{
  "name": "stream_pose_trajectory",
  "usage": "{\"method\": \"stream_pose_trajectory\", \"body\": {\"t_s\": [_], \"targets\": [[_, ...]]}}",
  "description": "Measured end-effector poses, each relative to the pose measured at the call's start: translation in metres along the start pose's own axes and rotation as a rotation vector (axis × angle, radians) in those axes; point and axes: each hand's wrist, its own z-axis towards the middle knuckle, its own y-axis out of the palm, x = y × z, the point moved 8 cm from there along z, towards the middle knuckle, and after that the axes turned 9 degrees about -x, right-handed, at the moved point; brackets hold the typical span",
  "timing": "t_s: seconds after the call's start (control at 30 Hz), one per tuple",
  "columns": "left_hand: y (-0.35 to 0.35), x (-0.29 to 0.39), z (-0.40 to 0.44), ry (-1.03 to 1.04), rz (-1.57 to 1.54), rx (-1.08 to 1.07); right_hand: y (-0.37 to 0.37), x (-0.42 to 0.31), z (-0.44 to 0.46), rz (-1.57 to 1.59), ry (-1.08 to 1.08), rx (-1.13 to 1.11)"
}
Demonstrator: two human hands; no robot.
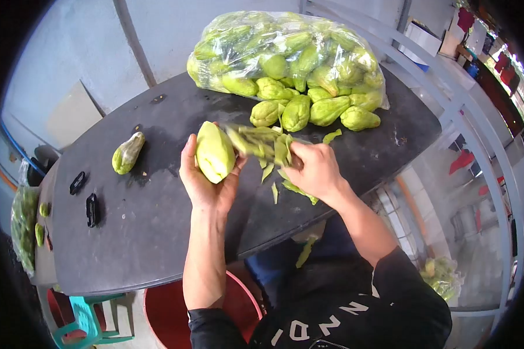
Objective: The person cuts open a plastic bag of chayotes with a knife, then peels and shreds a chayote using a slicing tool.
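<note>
My left hand (206, 189) holds a pale, peeled chayote (214, 152) over the table, its fingers wrapped round the underside. In my right hand (317, 168) is a knife (253, 141), its broad blade smeared by motion and coated with green peel; its handle is hidden in the fist. The blade's far end is close to the chayote's right side; I cannot tell whether they touch. Strips of peel (300, 191) lie on the table below my right hand, and one long strip (305, 253) hangs on the dark clothing at my lap.
A large clear bag (285, 49) of chayotes lies at the back of the dark table (145, 232), with several loose chayotes (330, 110) before it. A whitish, blemished chayote (128, 153) and two black objects (92, 209) lie left. Below are a red tub (169, 314) and a green stool (87, 323).
</note>
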Motion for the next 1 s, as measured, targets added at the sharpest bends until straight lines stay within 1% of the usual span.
{"method": "stream_pose_trajectory", "body": {"t_s": [0.07,0.1,0.13,0.2,0.27,0.33,0.5,0.57,0.6,0.7,0.8,0.83,0.97,1.0], "targets": [[-0.011,0.006,-0.002,0.117,-0.077,0.166,-0.003,-0.024,-0.015,-0.159,-0.249,0.196],[-0.012,0.005,0.000,0.077,-0.067,0.085,-0.003,-0.033,-0.021,-0.206,-0.354,0.248],[-0.013,0.005,-0.002,0.079,-0.068,0.084,0.000,-0.037,-0.026,-0.233,-0.412,0.291],[-0.006,-0.001,-0.004,-0.007,-0.123,0.025,0.006,-0.042,-0.030,-0.263,-0.440,0.263],[-0.005,-0.001,-0.005,-0.007,-0.111,0.038,0.010,-0.045,-0.032,-0.284,-0.447,0.267],[-0.002,-0.006,-0.006,-0.058,-0.249,-0.051,0.012,-0.047,-0.030,-0.307,-0.457,0.269],[0.000,-0.005,-0.004,-0.051,-0.239,-0.102,0.013,-0.047,-0.030,-0.337,-0.433,0.270],[-0.009,0.003,-0.003,0.062,-0.065,0.018,0.011,-0.042,-0.028,-0.306,-0.396,0.266],[-0.008,0.003,-0.004,0.062,-0.066,0.017,0.010,-0.038,-0.026,-0.274,-0.361,0.262],[-0.004,0.004,-0.006,0.045,-0.023,0.041,0.007,-0.037,-0.026,-0.240,-0.355,0.269],[-0.005,0.007,-0.009,0.087,0.041,0.122,0.011,-0.028,-0.028,-0.202,-0.304,0.279],[-0.008,0.004,-0.006,0.066,0.012,0.058,0.009,-0.023,-0.027,-0.179,-0.271,0.296],[-0.009,0.005,-0.005,0.053,0.018,0.058,0.006,-0.025,-0.028,-0.157,-0.256,0.258],[-0.006,0.004,-0.005,0.035,0.017,0.026,0.006,-0.027,-0.028,-0.181,-0.256,0.243]]}}
